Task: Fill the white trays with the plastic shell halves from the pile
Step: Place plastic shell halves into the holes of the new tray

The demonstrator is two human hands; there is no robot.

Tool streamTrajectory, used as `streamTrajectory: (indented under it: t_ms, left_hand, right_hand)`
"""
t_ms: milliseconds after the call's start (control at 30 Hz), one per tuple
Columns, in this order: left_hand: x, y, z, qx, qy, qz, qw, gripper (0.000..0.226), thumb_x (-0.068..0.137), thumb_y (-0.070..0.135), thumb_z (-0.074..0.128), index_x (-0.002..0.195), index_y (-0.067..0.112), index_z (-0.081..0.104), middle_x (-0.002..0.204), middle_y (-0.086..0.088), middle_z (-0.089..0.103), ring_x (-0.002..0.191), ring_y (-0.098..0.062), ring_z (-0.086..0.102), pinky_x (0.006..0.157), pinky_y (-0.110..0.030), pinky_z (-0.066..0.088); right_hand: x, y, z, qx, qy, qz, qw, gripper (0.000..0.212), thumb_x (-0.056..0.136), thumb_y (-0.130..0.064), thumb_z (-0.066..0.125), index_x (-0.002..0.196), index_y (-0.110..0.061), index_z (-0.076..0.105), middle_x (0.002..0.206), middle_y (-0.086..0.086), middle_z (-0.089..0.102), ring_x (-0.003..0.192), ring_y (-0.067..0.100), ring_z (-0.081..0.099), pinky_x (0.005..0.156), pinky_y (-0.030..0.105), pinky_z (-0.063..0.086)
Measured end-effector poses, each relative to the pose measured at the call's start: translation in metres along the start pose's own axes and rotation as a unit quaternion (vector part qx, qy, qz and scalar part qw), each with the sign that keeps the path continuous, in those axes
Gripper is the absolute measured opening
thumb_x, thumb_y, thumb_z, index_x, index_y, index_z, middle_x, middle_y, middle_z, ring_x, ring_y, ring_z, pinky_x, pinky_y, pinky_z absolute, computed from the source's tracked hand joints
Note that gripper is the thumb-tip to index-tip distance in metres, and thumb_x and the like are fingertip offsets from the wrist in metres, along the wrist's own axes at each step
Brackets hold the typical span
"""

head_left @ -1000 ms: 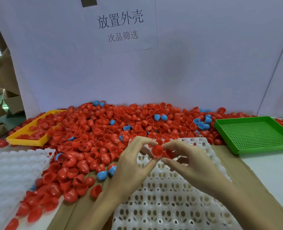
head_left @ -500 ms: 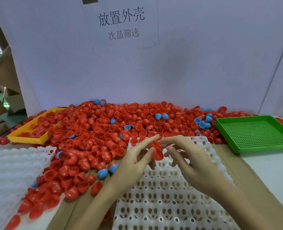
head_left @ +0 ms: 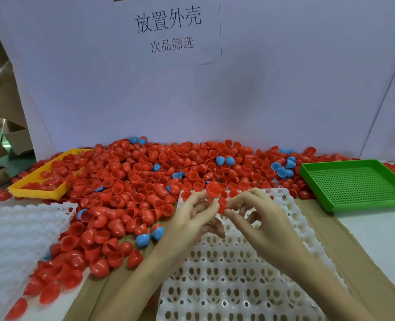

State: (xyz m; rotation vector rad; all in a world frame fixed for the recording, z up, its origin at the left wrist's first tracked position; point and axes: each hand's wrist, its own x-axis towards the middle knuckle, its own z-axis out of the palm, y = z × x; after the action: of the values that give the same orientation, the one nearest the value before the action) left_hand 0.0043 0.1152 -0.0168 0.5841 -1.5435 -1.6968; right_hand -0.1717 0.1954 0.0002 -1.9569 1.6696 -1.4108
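Note:
A big pile of red shell halves (head_left: 145,179), with a few blue ones mixed in, covers the table's middle and back. A white tray (head_left: 238,279) of empty sockets lies in front of me, its far edge against the pile. Both hands meet over the tray's far rows. My left hand (head_left: 189,221) pinches a red shell half (head_left: 213,189) at its fingertips, open side toward me. Beside it, my right hand (head_left: 261,221) pinches another red shell half (head_left: 222,206) between thumb and forefinger. A few red halves (head_left: 187,194) sit in the farthest row.
A second white tray (head_left: 13,242) lies at the left front. A yellow tray (head_left: 39,193) with red shells stands at the back left, a green perforated tray (head_left: 354,181) at the right. A white board with printed characters closes off the back. Cardboard covers the table under the tray.
Both hands dipped toward the tray's far rows half a second ago. The two red shell halves now sit apart, one raised at my left fingertips.

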Motion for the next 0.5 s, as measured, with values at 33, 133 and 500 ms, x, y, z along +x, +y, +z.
streamTrajectory:
  t_ms: [33, 133, 500]
  left_hand:
    - [0.000, 0.000, -0.001, 0.005, 0.002, -0.001, 1.000, 0.031, 0.100, 0.034, 0.071, 0.126, 0.018, 0.067, 0.105, -0.003, 0.071, 0.082, -0.027, 0.069, 0.081, -0.039, 0.059]
    - [0.000, -0.002, -0.002, -0.009, 0.009, -0.015, 1.000, 0.044, 0.096, 0.035, 0.074, 0.134, 0.016, 0.062, 0.104, -0.003, 0.071, 0.081, -0.024, 0.067, 0.080, -0.035, 0.058]
    - [-0.002, -0.007, 0.002, 0.169, 0.007, 0.017, 0.985, 0.023, 0.102, 0.034, 0.067, 0.125, 0.038, 0.066, 0.099, 0.003, 0.072, 0.083, -0.022, 0.073, 0.076, -0.031, 0.062]
  right_hand:
    - [0.000, 0.000, 0.000, 0.003, -0.004, 0.000, 1.000, 0.009, 0.095, -0.023, 0.074, 0.094, -0.032, 0.072, 0.095, -0.012, 0.061, 0.089, 0.017, 0.063, 0.072, 0.024, 0.054]
    - [-0.001, -0.001, 0.000, 0.014, -0.019, -0.003, 1.000, 0.005, 0.098, -0.028, 0.069, 0.100, -0.032, 0.070, 0.095, -0.013, 0.062, 0.091, 0.016, 0.064, 0.072, 0.023, 0.054]
    - [0.001, 0.013, -0.002, -0.005, -0.022, 0.069, 0.997, 0.020, 0.097, -0.010, 0.069, 0.105, -0.028, 0.068, 0.082, -0.013, 0.072, 0.076, 0.007, 0.071, 0.063, 0.019, 0.054]
